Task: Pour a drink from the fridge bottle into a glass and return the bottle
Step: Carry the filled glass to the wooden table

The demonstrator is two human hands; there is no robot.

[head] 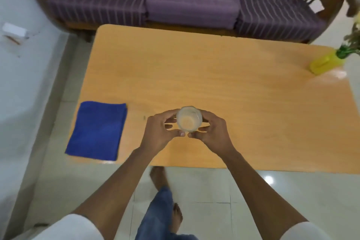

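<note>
The glass [189, 119] sits between both grips: left hand [158, 133] curls round it at 9 o'clock, right hand [212, 132] at 3 o'clock, above the surface [214, 76].

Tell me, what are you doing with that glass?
A person stands at a wooden table and cups a clear glass with both hands, the left hand and the right hand curled around its sides. A folded blue cloth lies to the left. No bottle is in view.
</note>
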